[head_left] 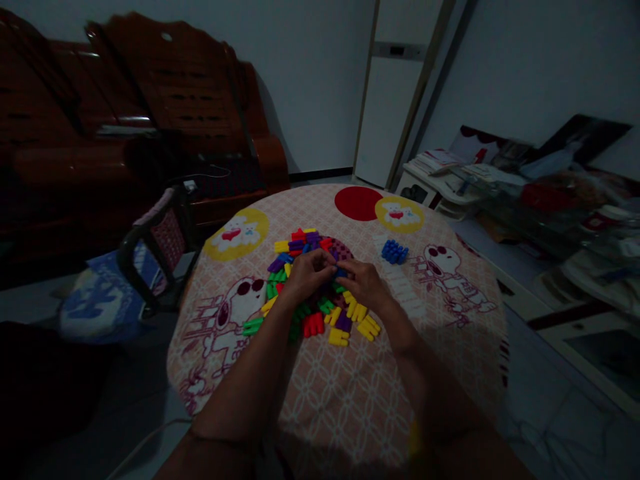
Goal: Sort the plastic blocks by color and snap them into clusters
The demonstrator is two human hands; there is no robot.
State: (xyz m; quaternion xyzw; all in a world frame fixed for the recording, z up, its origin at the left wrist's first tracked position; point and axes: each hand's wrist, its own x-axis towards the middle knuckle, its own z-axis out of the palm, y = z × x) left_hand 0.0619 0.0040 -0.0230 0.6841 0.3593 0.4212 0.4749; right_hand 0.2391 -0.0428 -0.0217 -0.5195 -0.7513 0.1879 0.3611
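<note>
My left hand point(309, 272) and my right hand point(364, 280) meet over a pile of plastic building pieces. Between their pinched fingertips is a blue building piece point(341, 272), partly hidden by the fingers. Around and under the hands lie loose pieces: green pieces point(253, 326) by the left forearm, red pieces point(314, 325) in front, and yellow pieces point(369, 327) below the right wrist. Purple pieces point(296, 245) and more red ones sit beyond the left hand. A joined block of blue pieces point(395, 252) stands apart, to the right of my right hand.
The round table point(340, 393) has a patterned cloth. A chair point(163, 243) stands at its left edge, with a wooden sofa point(180, 100) behind. On the right is a cabinet point(565, 333) with a cluttered top. A tall white unit point(393, 100) stands at the back wall.
</note>
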